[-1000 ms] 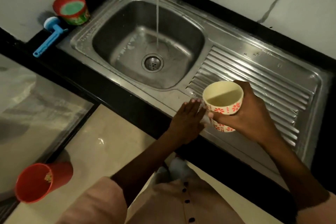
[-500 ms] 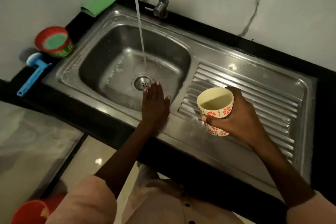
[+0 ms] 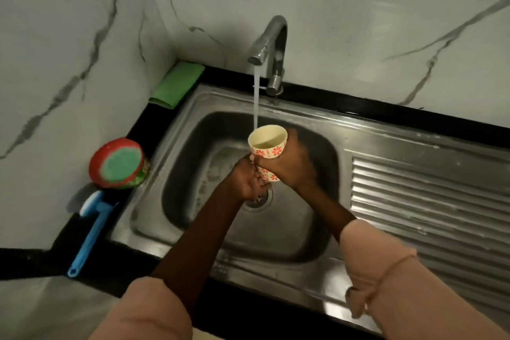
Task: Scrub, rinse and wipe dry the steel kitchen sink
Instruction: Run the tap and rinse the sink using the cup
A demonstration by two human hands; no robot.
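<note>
Looking down at: a steel sink (image 3: 289, 243) set into a black surface (image 3: 33, 262), both forearms reaching over its front rim
Sleeves: pale pink cloth covers both upper arms at the bottom of the view
Front rim: wet steel strip nearest the person, touched by neither hand
Drain: the strainer (image 3: 259, 201) lies at the basin floor, partly hidden behind the left hand
Left hand (image 3: 247, 178): held over the basin just above the drain, fingers curled up against the base of the cup; whether its grip actually closes round the cup I cannot tell
Right hand (image 3: 289, 164): grip closed round the side of the cup, fingers wrapped on its lower half, rim left free
Cup (image 3: 267, 148): cream with red flower prints, upright, held above the middle of the basin with some water inside
Sink relative to the grip: the basin lies directly below both hands; the ribbed draining board (image 3: 430, 201) stretches to the right, well apart from them
Water (image 3: 256, 102): a thin stream falls from the spout onto the cup's left rim
Tap (image 3: 271, 47): curved steel, rising from the back rim
Left edge of the surface: blue-handled brush (image 3: 89, 234), then a red tub with green contents (image 3: 118, 164), then a folded green cloth (image 3: 176, 84) in the far corner
Walls: white marble with grey veins
</note>
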